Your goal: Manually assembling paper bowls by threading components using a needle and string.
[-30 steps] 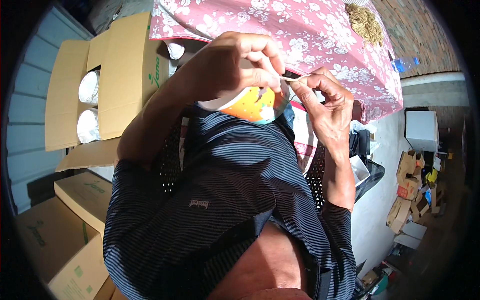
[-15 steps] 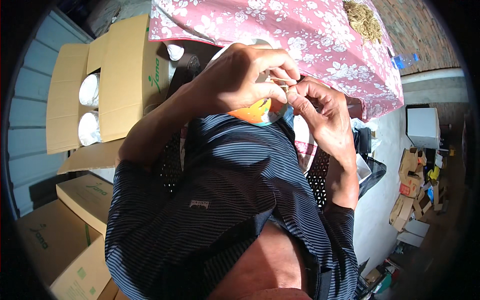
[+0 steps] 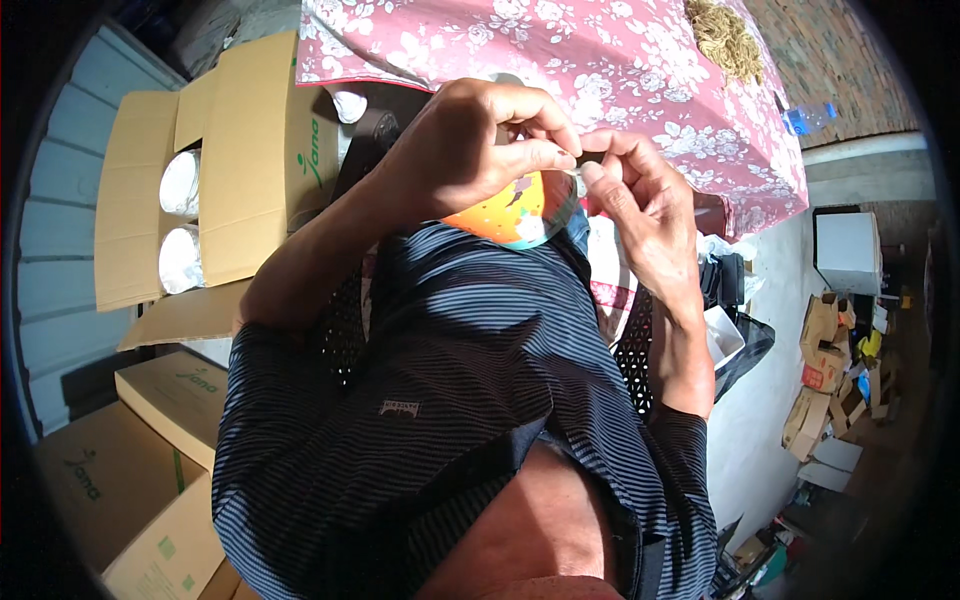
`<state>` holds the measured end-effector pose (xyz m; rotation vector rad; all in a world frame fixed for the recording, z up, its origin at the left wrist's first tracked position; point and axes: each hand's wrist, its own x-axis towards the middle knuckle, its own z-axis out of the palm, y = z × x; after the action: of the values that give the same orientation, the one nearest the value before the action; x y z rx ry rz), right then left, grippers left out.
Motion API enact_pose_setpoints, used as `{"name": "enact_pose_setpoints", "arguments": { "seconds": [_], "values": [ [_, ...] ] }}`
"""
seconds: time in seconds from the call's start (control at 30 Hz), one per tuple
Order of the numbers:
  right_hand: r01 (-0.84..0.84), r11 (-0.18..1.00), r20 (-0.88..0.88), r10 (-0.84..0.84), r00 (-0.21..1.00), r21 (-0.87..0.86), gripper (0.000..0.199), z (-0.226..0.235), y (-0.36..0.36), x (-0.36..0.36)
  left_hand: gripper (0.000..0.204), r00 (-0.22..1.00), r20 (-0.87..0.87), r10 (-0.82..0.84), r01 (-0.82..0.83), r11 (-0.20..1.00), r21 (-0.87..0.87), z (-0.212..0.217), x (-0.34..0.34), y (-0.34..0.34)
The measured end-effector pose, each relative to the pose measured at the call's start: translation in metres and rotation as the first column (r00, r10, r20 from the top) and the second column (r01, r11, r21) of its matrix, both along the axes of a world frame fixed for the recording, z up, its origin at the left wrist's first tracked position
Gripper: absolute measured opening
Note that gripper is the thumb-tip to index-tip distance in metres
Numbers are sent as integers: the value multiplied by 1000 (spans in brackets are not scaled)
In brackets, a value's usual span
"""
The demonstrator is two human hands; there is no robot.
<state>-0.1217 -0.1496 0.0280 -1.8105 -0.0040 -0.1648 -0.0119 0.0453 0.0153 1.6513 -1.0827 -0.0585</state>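
In front of my belly, a round orange container with coloured patches and a teal rim rests on my lap, partly hidden by my hands. My left hand is bent over it, thumb and forefinger pinched together. Facing it, my right hand has its thumb and forefinger curled close to the left fingertips. A short pale bit of thin cord shows between the fingertips; most of it is hidden by the fingers.
A table with a pink flowered cloth stands ahead, bearing a bundle of tan twine. Open cardboard boxes with white wrapped rolls are at my left. A plastic bottle and piled cardboard scraps lie to the right.
Both hands have shifted slightly, and the fingertips are a little higher. The tan cord loop that showed between the fingers is now mostly hidden. More of the orange container shows.
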Motion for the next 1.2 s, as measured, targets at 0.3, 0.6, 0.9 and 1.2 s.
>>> {"name": "enact_pose_setpoints", "arguments": {
  "seconds": [0.3, 0.6, 0.9, 1.2],
  "values": [
    [60, 996, -63, -55, 996, 73, 15, -10, 8, 5, 8, 998, -70, -11, 13, 999, 37, 0, 2, 5],
    [153, 980, 151, -134, 979, -123, 8, -15, 20, 4, 9, 987, -157, 13, -13, 1000, 5, -1, 0, 6],
    [167, 932, 411, -21, 911, -322, 7, -16, 18, 7, 7, 987, 59, 150, -154, 985, 78, -2, -3, 8],
    [198, 912, 381, -50, 923, -360, 10, -13, 15, 7, 8, 977, 213, 30, -47, 996, 75, 0, -2, 10]
  ]
}}
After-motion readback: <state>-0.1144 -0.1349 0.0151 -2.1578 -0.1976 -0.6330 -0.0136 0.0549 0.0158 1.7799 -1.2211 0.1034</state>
